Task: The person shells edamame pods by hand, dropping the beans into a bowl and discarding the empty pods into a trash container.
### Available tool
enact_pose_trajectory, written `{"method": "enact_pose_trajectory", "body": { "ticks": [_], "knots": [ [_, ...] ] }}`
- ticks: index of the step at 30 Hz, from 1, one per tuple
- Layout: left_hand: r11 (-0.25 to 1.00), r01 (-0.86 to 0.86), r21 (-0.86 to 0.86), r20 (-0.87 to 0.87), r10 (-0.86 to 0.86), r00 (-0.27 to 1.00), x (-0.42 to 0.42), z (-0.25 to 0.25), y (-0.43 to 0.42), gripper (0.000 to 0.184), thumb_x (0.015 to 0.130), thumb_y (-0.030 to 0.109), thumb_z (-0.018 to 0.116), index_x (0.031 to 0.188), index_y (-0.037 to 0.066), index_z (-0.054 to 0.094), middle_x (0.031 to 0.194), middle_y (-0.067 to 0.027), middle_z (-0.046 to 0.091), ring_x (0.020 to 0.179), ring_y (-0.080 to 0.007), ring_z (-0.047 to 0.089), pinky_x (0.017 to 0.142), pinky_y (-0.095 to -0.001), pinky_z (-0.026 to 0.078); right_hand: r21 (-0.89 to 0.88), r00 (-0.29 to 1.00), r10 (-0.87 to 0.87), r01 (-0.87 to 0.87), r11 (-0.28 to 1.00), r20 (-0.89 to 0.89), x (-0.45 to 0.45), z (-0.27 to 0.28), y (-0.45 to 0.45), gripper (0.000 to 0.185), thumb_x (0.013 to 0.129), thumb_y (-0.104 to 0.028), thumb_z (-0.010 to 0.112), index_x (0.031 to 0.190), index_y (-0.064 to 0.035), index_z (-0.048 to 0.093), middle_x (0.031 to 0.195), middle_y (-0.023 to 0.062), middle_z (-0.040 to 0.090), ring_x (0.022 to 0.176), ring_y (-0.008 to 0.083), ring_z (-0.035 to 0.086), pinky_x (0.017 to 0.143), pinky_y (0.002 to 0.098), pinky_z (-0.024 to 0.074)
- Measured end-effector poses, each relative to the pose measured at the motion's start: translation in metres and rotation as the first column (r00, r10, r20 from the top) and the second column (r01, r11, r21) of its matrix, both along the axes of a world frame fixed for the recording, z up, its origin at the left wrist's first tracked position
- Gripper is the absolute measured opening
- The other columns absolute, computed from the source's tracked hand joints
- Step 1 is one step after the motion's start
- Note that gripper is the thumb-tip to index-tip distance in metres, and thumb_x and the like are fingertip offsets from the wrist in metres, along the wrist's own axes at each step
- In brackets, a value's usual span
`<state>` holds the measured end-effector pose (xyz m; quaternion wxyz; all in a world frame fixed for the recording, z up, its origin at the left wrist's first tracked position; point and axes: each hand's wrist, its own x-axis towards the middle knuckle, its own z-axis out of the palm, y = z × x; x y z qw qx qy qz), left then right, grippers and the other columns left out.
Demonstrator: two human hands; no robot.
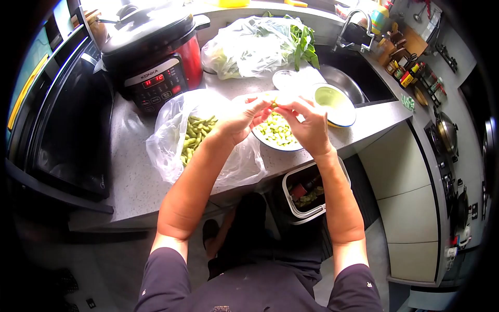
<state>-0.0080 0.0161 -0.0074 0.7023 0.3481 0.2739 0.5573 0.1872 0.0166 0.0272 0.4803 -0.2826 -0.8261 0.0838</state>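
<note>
My left hand and my right hand meet over a white bowl of shelled green beans. Between their pinched fingertips is a small green edamame pod, mostly covered by the fingers. To the left of the bowl, an open clear plastic bag holds many whole edamame pods, and my left forearm passes over part of it. A second bowl, pale inside, stands just right of my right hand.
A red and black electric cooker stands at the back left, beside a black oven-like appliance. Behind the bowls lies a bag of leafy greens. The sink is at back right. Below the counter edge sits a bin with scraps.
</note>
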Motion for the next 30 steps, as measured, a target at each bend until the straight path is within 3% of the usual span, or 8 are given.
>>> {"method": "enact_pose_trajectory", "body": {
  "ticks": [4,7,10,13,17,23,26,30],
  "knots": [
    [1.000,0.014,0.001,-0.034,-0.014,0.999,0.002,0.002,0.000,0.021,0.095,0.014,0.073,0.111,0.002,0.067,0.102,-0.0042,0.068,0.089,-0.0095,0.063,0.083,-0.0217,0.055,0.168,0.999,0.019,-0.027,0.985,0.048,0.003,-0.003,0.006,0.012,0.082,0.002,0.077,0.093,-0.0007,0.071,0.090,0.0115,0.072,0.076,0.0232,0.070,0.069,0.0281,0.0556],
    [0.997,0.066,0.044,-0.042,-0.065,0.997,-0.001,-0.002,0.004,0.024,0.095,0.015,0.073,0.113,0.001,0.066,0.104,-0.0043,0.068,0.091,-0.0099,0.064,0.085,-0.0224,0.055,0.177,0.999,0.028,-0.035,0.984,0.043,0.005,-0.002,0.004,0.013,0.082,0.003,0.076,0.094,-0.0016,0.072,0.091,0.0102,0.073,0.077,0.0213,0.070,0.069,0.0286,0.0555],
    [0.985,0.099,0.139,-0.083,-0.088,0.993,0.001,0.002,0.007,0.025,0.096,0.015,0.071,0.116,0.000,0.066,0.106,-0.0054,0.068,0.095,-0.0117,0.065,0.089,-0.0245,0.055,-0.037,0.990,0.069,-0.074,0.997,-0.119,0.006,-0.006,0.006,0.014,0.086,0.003,0.075,0.099,-0.0007,0.072,0.094,0.0087,0.074,0.081,0.0157,0.071,0.069,0.0263,0.0552],
    [0.971,0.089,0.220,-0.219,-0.040,0.975,0.000,0.021,-0.005,0.026,0.096,0.013,0.070,0.117,-0.001,0.065,0.108,-0.0064,0.069,0.097,-0.0132,0.066,0.091,-0.0277,0.056,-0.468,0.906,0.092,-0.299,0.831,-0.414,0.007,-0.004,0.001,0.016,0.090,0.001,0.073,0.106,0.0015,0.070,0.097,0.0078,0.074,0.082,0.0102,0.068,0.068,0.0234,0.0542],
    [0.947,0.144,0.288,-0.333,-0.042,0.942,0.003,0.025,-0.006,0.029,0.096,0.015,0.070,0.119,-0.002,0.064,0.108,-0.0072,0.069,0.094,-0.0129,0.067,0.087,-0.0292,0.057,-0.503,0.905,0.123,-0.336,0.796,-0.408,0.012,0.004,0.001,0.018,0.093,0.000,0.071,0.110,0.0036,0.068,0.098,0.0088,0.074,0.079,0.0083,0.066,0.067,0.0222,0.0536],
    [0.957,0.077,0.279,-0.433,0.054,0.900,0.007,0.026,-0.007,0.025,0.096,0.020,0.072,0.108,-0.002,0.071,0.093,-0.0069,0.073,0.085,-0.0120,0.069,0.081,-0.0280,0.058,-0.534,0.933,0.093,-0.278,0.798,-0.346,0.018,0.000,0.000,0.021,0.093,-0.005,0.072,0.113,0.0026,0.070,0.098,0.0079,0.074,0.077,0.0073,0.066,0.066,0.0222,0.0547],
    [0.929,-0.075,0.363,-0.347,0.209,0.914,0.019,0.020,-0.008,0.020,0.095,0.017,0.073,0.102,-0.002,0.073,0.091,-0.0090,0.074,0.080,-0.0122,0.070,0.074,-0.0254,0.058,-0.535,0.765,0.002,-0.452,0.714,-0.644,0.005,-0.001,-0.007,0.026,0.093,-0.007,0.073,0.116,0.0029,0.067,0.096,0.0080,0.074,0.076,0.0098,0.068,0.068,0.0224,0.0551],
    [0.820,-0.181,0.542,-0.349,0.416,0.840,0.033,0.014,-0.011,0.016,0.096,0.011,0.071,0.101,-0.004,0.072,0.087,-0.0088,0.075,0.079,-0.0095,0.069,0.072,-0.0249,0.056,-0.551,0.602,-0.148,-0.569,0.611,-0.785,-0.011,-0.020,-0.008,0.023,0.093,-0.012,0.075,0.109,0.0015,0.067,0.095,0.0069,0.072,0.082,0.0128,0.068,0.071,0.0246,0.0555]
  ]
}}
